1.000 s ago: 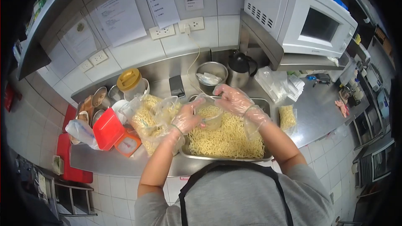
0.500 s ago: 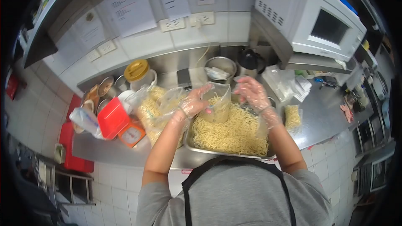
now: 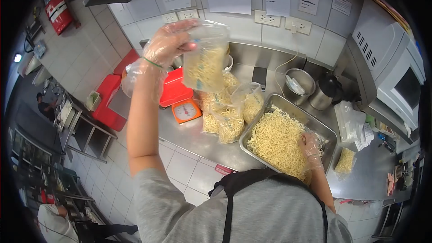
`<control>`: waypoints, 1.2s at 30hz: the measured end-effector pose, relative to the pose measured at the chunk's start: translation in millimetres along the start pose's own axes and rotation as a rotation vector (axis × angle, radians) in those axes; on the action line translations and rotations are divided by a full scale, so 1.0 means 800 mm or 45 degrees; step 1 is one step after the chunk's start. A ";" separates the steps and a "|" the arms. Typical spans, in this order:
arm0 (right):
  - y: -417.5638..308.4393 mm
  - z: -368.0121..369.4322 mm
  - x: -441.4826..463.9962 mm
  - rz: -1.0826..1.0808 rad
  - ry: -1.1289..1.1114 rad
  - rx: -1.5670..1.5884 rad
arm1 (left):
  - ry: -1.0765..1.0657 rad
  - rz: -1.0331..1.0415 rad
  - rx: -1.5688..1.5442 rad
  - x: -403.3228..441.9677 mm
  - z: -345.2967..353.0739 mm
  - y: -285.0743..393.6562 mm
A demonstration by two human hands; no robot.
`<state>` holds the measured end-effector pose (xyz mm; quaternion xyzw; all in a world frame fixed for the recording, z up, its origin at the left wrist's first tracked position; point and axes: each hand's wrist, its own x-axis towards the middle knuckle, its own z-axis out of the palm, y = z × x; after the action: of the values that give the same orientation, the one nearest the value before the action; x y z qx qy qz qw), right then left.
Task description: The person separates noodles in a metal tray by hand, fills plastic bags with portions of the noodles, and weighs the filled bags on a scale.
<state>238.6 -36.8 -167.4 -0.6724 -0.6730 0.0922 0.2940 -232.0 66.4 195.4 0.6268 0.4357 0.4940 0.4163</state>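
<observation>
My left hand [image 3: 167,44], in a clear plastic glove with a green band at the wrist, is raised at the upper left. It grips the top of a clear plastic bag of noodles [image 3: 204,68], which hangs near the red pan [image 3: 175,87] of an orange kitchen scale [image 3: 186,110]. My gloved right hand [image 3: 309,147] is down at the right side of the yellow noodles [image 3: 276,139] in a metal tray [image 3: 247,146]. Its fingers curl into the noodles, and the fingertips are partly hidden.
Filled noodle bags [image 3: 230,123] lie between scale and tray. Another small bag [image 3: 345,160] sits right of the tray. Behind it stand a metal pot [image 3: 302,83], a black-topped jug [image 3: 325,91] and plastic bags [image 3: 348,123]. A microwave [image 3: 387,58] overhangs the right. Other people are at far left.
My left hand has lifted the bag from over the tray, up and left toward the scale. My right hand has lowered from beside the bag into the noodles. The view has turned left.
</observation>
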 end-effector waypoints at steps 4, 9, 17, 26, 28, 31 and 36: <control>0.009 0.008 -0.002 -0.002 0.023 0.049 | 0.289 0.010 0.214 0.010 -0.042 -0.044; 0.004 0.008 -0.004 0.036 0.028 0.060 | 0.515 0.277 0.403 -0.012 -0.085 -0.128; 0.004 0.009 -0.003 0.013 0.034 -0.001 | 0.681 0.190 0.289 -0.099 -0.064 -0.205; -0.002 0.006 -0.005 0.022 0.058 -0.004 | 0.722 0.279 0.951 -0.171 -0.040 -0.222; -0.002 0.006 -0.005 0.021 0.069 0.005 | 0.705 0.077 0.926 -0.188 -0.027 -0.194; 0.000 0.007 -0.005 0.016 0.065 0.003 | 0.716 -0.014 1.057 -0.195 -0.030 -0.189; -0.008 0.001 -0.005 0.033 0.061 0.017 | 0.652 -0.122 0.854 -0.176 -0.037 -0.179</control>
<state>232.0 -41.2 -166.0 -0.6812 -0.6563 0.0842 0.3133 -298.8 -26.2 28.3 0.5636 0.6902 0.4448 0.0901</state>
